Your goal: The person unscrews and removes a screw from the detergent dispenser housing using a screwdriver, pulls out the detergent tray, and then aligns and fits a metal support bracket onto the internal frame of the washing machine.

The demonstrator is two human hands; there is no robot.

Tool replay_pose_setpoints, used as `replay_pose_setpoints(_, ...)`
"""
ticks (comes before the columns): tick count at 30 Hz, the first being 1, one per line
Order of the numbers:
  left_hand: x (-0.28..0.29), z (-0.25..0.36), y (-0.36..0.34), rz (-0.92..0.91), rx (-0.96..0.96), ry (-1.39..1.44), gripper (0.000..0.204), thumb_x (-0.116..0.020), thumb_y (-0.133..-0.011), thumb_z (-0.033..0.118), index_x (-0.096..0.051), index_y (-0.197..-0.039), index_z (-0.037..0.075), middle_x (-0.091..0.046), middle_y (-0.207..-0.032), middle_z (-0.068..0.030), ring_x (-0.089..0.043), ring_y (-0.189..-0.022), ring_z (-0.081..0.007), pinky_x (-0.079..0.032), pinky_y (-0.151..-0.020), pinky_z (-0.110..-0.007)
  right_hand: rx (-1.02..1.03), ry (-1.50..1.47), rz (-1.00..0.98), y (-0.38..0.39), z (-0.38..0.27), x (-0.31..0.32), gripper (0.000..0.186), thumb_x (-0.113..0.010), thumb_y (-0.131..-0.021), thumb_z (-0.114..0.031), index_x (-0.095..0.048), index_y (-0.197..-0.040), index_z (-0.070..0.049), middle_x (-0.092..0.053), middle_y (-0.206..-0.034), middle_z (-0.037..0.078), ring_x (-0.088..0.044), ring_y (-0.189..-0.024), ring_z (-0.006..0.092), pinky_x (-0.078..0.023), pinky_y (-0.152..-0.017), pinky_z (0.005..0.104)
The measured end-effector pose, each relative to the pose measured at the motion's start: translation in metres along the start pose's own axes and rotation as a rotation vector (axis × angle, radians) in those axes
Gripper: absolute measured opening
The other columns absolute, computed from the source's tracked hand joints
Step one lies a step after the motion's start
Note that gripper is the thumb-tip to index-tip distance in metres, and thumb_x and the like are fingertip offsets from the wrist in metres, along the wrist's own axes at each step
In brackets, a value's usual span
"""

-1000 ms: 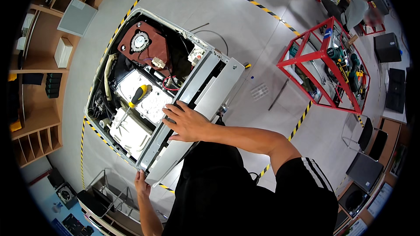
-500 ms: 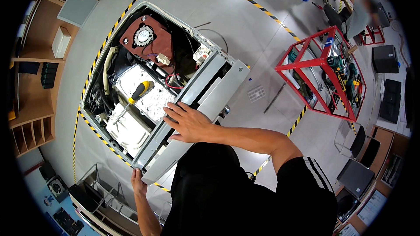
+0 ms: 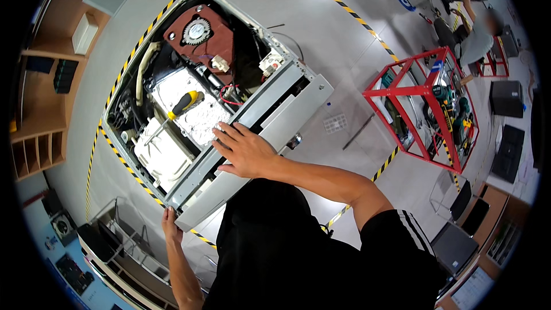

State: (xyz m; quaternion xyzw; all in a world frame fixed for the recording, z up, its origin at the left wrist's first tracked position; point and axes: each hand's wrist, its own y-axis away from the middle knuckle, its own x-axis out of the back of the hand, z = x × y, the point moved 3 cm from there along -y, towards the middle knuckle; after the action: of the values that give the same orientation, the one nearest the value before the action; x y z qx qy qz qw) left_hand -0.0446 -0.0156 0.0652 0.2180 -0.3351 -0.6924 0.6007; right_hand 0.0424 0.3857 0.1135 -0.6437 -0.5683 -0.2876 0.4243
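A grey washing machine (image 3: 232, 128) stands before me with its top off and its insides bare. Its light grey front panel (image 3: 298, 109) sits along the near edge, with a dark gap behind part of it. My right hand (image 3: 244, 150) lies flat across the panel's upper edge, fingers spread. At the panel's left end, my left hand (image 3: 171, 225) curls its fingers around the corner; its fingertips are partly hidden. Inside the machine, a screwdriver (image 3: 185, 105) with a yellow and black handle rests over the white plastic housing (image 3: 165, 158), touched by neither hand.
To the right stands a red-framed cart (image 3: 422, 90) loaded with tools. A clear compartment tray (image 3: 335, 123) and a dark rod (image 3: 358, 132) lie on the floor. Wooden shelves (image 3: 54, 120) line the left, and a metal-framed chair (image 3: 117, 235) stands lower left. Another person (image 3: 479, 40) works far right.
My view has shifted and turned slightly, so the surroundings sit differently. Both hands keep their places on the front panel.
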Motion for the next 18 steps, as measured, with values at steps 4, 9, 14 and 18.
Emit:
replay_pose_setpoints(4, -0.011, 0.007, 0.008, 0.025, 0.029, 0.022, 0.04, -0.056, -0.091, 0.026, -0.048, -0.122, 0.002, -0.059, -0.102, -0.0028, -0.057, -0.091, -0.0136, -0.049, -0.077, -0.03, 0.013, -0.024, 0.029, -0.004, -0.002, -0.004, 0.056, -0.057, -0.082, -0.044, -0.055, -0.118, -0.001, -0.047, -0.129, 0.017, -0.035, -0.126, 0.0322, -0.029, -0.103, 0.0433)
replay_pose_setpoints(9, 0.003, -0.003, 0.006, 0.161, 0.104, 0.124, 0.037, -0.058, -0.086, 0.038, -0.057, -0.113, 0.014, -0.055, -0.08, 0.0042, -0.054, -0.076, -0.0101, -0.048, -0.07, -0.027, 0.027, -0.087, 0.02, -0.012, -0.006, -0.007, 0.043, -0.064, -0.078, -0.03, -0.059, -0.111, -0.002, -0.051, -0.124, 0.017, -0.042, -0.122, 0.0318, -0.031, -0.104, 0.0425)
replay_pose_setpoints(14, 0.006, -0.001, 0.013, 0.015, -0.006, 0.322, 0.034, -0.046, -0.094, 0.029, -0.055, -0.117, 0.006, -0.029, -0.057, 0.0068, -0.024, -0.047, -0.0047, -0.024, -0.045, -0.021, 0.015, 0.026, -0.05, -0.02, -0.013, -0.01, 0.043, -0.063, -0.081, -0.028, -0.057, -0.114, -0.001, -0.052, -0.122, 0.016, -0.044, -0.119, 0.0334, -0.033, -0.099, 0.0419)
replay_pose_setpoints(18, 0.014, -0.017, 0.02, -0.012, -0.033, 0.424, 0.036, -0.046, -0.095, 0.029, -0.054, -0.115, 0.0, -0.032, -0.057, 0.0054, -0.025, -0.048, -0.0054, -0.025, -0.046, -0.021, 0.013, 0.097, -0.057, -0.034, -0.029, -0.015, 0.042, -0.066, -0.078, -0.023, -0.057, -0.112, -0.001, -0.055, -0.117, 0.015, -0.049, -0.112, 0.0324, -0.035, -0.094, 0.041)
